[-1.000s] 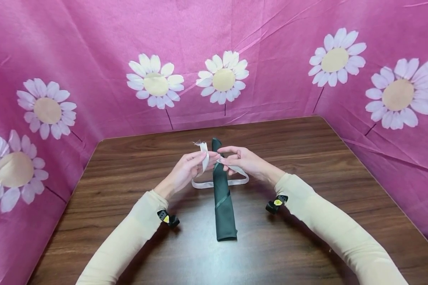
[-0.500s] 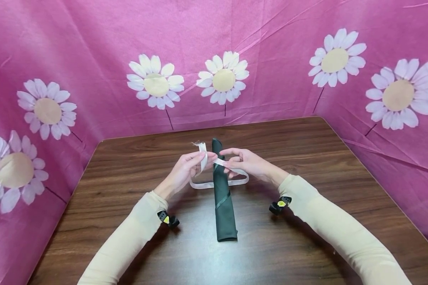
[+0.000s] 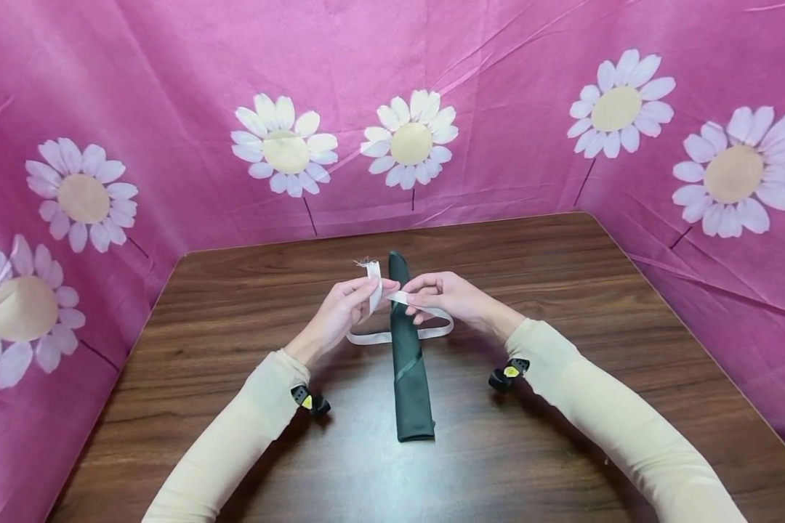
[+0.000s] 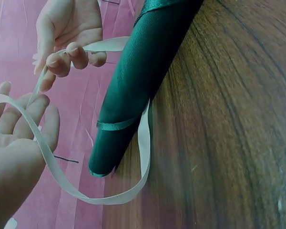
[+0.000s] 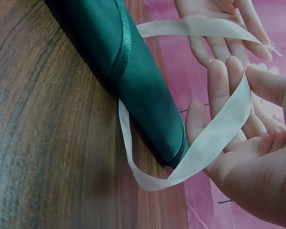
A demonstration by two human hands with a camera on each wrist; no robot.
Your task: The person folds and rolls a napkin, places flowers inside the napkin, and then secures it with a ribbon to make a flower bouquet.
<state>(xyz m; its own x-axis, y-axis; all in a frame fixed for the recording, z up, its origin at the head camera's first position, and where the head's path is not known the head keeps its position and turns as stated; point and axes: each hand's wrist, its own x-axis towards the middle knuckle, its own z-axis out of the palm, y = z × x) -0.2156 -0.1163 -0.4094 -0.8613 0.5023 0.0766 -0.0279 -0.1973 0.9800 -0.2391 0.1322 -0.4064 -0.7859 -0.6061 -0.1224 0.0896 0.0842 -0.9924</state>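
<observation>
A dark green rolled cloth [image 3: 411, 378] with shiny trim lies lengthwise on the table, and a white ribbon [image 3: 437, 331] passes beneath it, looping up on both sides. Above the roll's far part, my left hand [image 3: 332, 316] pinches the ribbon close to its frayed end, which stands up over the thumb. My right hand [image 3: 454, 298] pinches the ribbon's other side between thumb and fingers. A short piece of ribbon bridges the two hands across the roll. In the right wrist view, the ribbon [image 5: 214, 138] runs up to my right fingertips [image 5: 236, 67].
The brown wood-grain table [image 3: 255, 290] has its back edge against a pink curtain [image 3: 366, 43] printed with white daisies, which also hangs along both sides. Black wrist straps with cameras [image 3: 509, 374] sit at both sleeve cuffs.
My right hand draws slightly right, then comes back left, and more ribbon shows between the hands than a second ago. My left hand and the green roll stay nearly in place.
</observation>
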